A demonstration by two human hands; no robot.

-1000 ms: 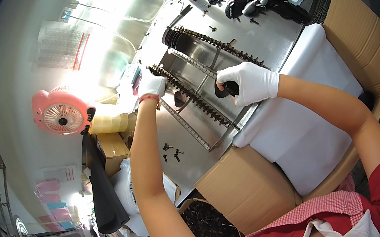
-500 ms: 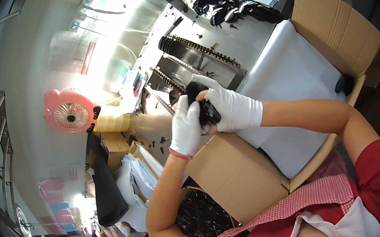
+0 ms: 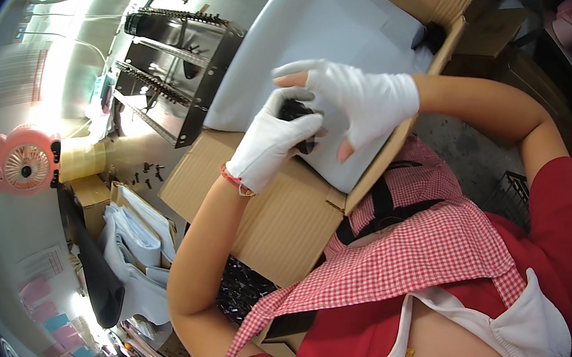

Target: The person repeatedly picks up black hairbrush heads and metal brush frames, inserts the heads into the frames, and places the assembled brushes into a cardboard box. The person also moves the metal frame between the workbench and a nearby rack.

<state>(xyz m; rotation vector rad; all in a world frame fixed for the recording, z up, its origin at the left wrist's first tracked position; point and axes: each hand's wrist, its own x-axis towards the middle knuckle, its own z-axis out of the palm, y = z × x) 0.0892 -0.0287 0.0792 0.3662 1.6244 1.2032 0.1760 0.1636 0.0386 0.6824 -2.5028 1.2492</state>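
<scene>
Pinching grip at the left hand (image 3: pixel 267 141): white-gloved thumb and fingers curl about a small black piece (image 3: pixel 294 110), dark surface showing between them. Exact shape of the piece cannot be told; much of it is covered by the glove. Clock below is centred on that piece.

Right hand (image 3: pixel 366 99), at 3 o'clock, also white-gloved: fingers spread, thumb dropped well apart from them, glove slightly blurred. Bare skin shows at the thumb and one finger. Its fingertips come close beside the left hand's; whether they touch the piece cannot be told.

Piece is held over a cardboard box (image 3: pixel 256 226), whose near panel lies at 7 o'clock. Pale sheet (image 3: pixel 270 58) spreads behind both hands, from 12 round to 4 o'clock. Another black object (image 3: pixel 432 36) rests by the box's far edge, 2 o'clock.

Metal rack (image 3: pixel 207 88) at 10 o'clock, standing on a shiny surface; dark round pieces at its far end. Small dark parts (image 3: pixel 148 173) lie loose between 8 and 9. Yellow rolls (image 3: pixel 85 161) and a pink fan (image 3: pixel 26 166) farther out at 9. White folded material (image 3: pixel 131 235) at 8.

Heap of glossy black parts (image 3: pixel 243 289) low at 7, partly behind the left forearm. Red cord (image 3: pixel 230 178) circles the left wrist. Checked apron (image 3: pixel 410 241) at 5.
</scene>
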